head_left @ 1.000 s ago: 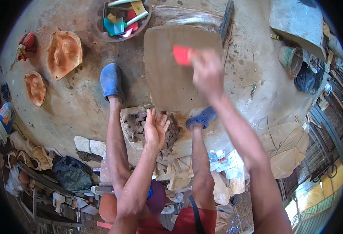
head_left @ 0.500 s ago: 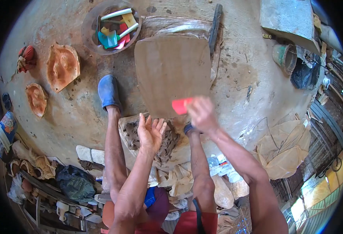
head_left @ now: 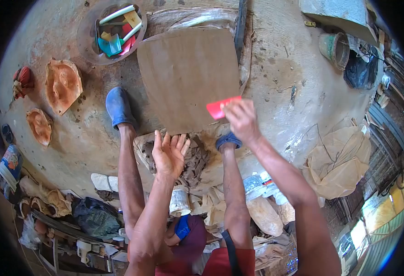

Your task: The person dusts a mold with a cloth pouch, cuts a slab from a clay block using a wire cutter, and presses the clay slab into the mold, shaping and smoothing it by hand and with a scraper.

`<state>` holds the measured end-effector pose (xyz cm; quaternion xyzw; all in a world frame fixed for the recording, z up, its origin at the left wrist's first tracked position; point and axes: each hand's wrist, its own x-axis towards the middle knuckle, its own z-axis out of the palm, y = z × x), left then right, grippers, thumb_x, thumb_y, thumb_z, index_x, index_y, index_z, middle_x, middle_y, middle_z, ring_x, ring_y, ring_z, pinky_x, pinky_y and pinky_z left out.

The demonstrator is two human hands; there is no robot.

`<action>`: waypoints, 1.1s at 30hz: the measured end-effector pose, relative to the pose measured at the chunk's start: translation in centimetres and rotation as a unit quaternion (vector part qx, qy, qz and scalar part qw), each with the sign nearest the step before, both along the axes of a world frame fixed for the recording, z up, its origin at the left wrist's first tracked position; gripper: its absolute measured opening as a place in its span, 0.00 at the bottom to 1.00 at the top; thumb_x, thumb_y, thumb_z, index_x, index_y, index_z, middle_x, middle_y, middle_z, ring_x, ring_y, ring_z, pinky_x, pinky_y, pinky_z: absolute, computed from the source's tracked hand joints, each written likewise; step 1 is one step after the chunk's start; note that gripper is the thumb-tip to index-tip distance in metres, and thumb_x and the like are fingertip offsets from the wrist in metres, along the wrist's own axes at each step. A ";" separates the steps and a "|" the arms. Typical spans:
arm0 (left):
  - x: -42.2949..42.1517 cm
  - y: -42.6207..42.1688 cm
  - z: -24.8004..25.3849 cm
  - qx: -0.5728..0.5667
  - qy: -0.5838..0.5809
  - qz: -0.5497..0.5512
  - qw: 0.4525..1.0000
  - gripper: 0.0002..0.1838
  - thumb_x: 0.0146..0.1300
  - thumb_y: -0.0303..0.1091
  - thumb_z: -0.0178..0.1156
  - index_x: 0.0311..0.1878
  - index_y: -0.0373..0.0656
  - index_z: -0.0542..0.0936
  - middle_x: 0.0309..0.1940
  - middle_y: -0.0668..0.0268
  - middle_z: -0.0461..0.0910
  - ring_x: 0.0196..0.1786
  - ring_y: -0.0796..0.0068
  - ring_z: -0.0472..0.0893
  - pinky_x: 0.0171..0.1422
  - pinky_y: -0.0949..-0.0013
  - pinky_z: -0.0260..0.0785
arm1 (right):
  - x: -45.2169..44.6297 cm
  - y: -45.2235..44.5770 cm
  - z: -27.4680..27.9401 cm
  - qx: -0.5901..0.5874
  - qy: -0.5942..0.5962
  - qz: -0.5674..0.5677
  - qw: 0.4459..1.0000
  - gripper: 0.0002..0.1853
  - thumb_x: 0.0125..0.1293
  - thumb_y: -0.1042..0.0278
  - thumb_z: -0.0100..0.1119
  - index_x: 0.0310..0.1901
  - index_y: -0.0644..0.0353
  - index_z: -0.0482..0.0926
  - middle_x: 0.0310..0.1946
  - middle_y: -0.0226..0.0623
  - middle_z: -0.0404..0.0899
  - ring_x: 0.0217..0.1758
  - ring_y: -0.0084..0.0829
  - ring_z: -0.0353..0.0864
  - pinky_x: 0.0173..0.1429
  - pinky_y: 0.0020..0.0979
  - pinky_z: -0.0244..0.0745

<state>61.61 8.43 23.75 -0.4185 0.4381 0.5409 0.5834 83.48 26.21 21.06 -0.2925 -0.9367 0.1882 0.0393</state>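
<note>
A person's right hand (head_left: 242,118) holds a flat, bright-red, plastic-looking scraper (head_left: 216,110) at the near right part of a broad, smooth brown clay slab (head_left: 183,73) laid out on the floor (head_left: 275,110). A second ago the scraper is a blur over the slab's far half; now it shows more sharply by the right edge, leaving most of the slab's faintly streaked face in plain view. The shift suggests a pass over the surface that is at or near its end. The right grip is closed, its fingers pinching the scraper; whether the edge meets the clay cannot be told. The left hand (head_left: 169,157), palm up, fingers spread and nothing in its grip, hangs at the slab's near side beside a heap of dark, lumpy clay (head_left: 196,158). Past the slab's far left corner stands a round, clear plastic basin (head_left: 86,42) of coloured pieces.
</note>
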 end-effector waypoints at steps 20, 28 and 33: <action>-5.2 -0.5 0.2 0.028 -0.021 -0.199 0.979 0.62 0.69 0.86 0.41 0.83 0.34 0.63 0.83 0.45 0.61 0.85 0.54 0.62 0.89 0.52 0.49 | -16.3 -16.0 0.7 -0.057 0.051 -0.357 0.931 0.17 0.65 0.78 0.68 0.56 0.63 0.88 0.37 0.37 0.80 0.37 0.39 0.81 0.39 0.39 0.81; -5.8 0.2 0.0 -0.016 -0.008 -0.229 0.973 0.65 0.70 0.85 0.39 0.88 0.33 0.45 0.90 0.48 0.38 0.92 0.52 0.37 0.92 0.50 0.28 | -15.7 -12.7 5.1 -0.077 0.076 -0.471 0.875 0.04 0.64 0.77 0.73 0.39 0.62 0.87 0.36 0.38 0.83 0.39 0.39 0.85 0.43 0.41 0.82; -4.1 0.4 0.3 -0.012 -0.001 -0.212 0.977 0.63 0.71 0.82 0.47 0.88 0.32 0.47 0.90 0.50 0.41 0.91 0.53 0.43 0.89 0.55 0.48 | -9.6 -8.3 0.5 0.007 0.002 -0.692 0.722 0.08 0.65 0.74 0.70 0.43 0.68 0.88 0.36 0.49 0.84 0.38 0.48 0.85 0.44 0.47 0.80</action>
